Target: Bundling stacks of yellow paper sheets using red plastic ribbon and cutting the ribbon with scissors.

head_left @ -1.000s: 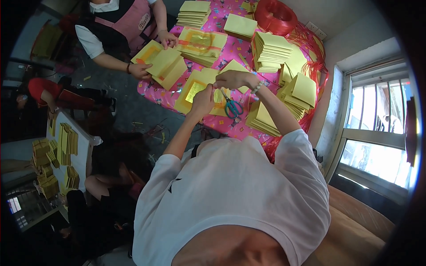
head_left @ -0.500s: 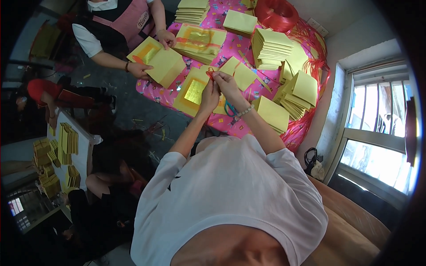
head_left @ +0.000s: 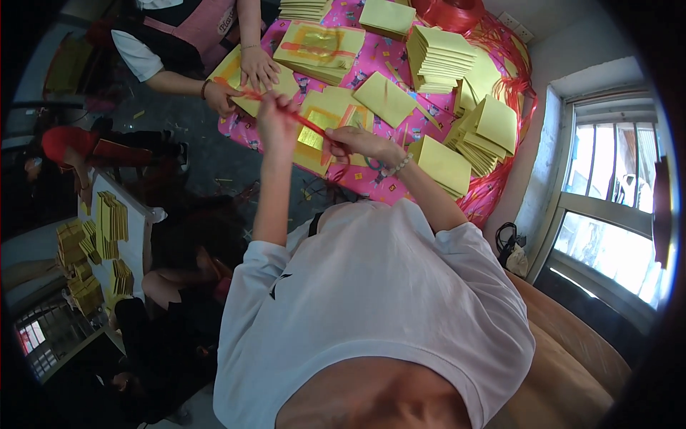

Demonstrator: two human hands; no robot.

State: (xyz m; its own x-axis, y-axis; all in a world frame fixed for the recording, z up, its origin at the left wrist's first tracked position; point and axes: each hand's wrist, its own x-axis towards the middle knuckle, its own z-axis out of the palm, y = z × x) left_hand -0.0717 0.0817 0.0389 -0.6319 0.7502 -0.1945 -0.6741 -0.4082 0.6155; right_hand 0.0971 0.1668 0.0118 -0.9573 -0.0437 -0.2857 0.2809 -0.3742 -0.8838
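Above table edge: both hands stretch red string.

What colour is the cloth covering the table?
Bright pink tablecloth with small printed figures, clearest in the head view.

A small room seen from above: a surface draped in a bright pink patterned cloth stands against a pale wall, with a white power socket set into the wall near the top. To the right, a large window with a white frame and metal bars lets in strong daylight — the brightest part of the scene. The floor on the left is dark grey and littered with small scraps, and a low white table stands on it — a brown wooden bench edge curves along the lower right.
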